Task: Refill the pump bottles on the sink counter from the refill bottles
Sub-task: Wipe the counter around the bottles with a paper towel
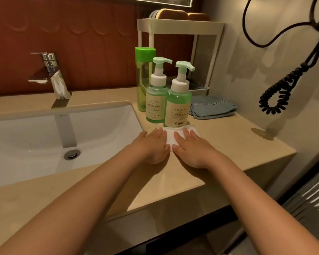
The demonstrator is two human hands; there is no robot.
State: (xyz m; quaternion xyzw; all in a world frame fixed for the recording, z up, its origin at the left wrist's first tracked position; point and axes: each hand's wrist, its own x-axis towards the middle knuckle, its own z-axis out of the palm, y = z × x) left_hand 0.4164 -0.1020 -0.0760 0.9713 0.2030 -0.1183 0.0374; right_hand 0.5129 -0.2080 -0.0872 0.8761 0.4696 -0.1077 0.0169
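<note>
head view:
left hand (156, 144): flat, fingers apart, pressing white tissue (170, 135) on counter (238, 137)
right hand (193, 150): flat, spread on the same tissue, gripping nothing
pump bottles: two, near one (178, 105) at 12 o'clock of right hand, far one (156, 100) at 11; upright axes
refill bottle (143, 78): one, behind, capped

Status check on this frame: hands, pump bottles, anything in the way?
Left hand and right hand flat on white cloth. Two pump bottles upright, pumps on, behind the cloth. Nothing blocking.
</note>
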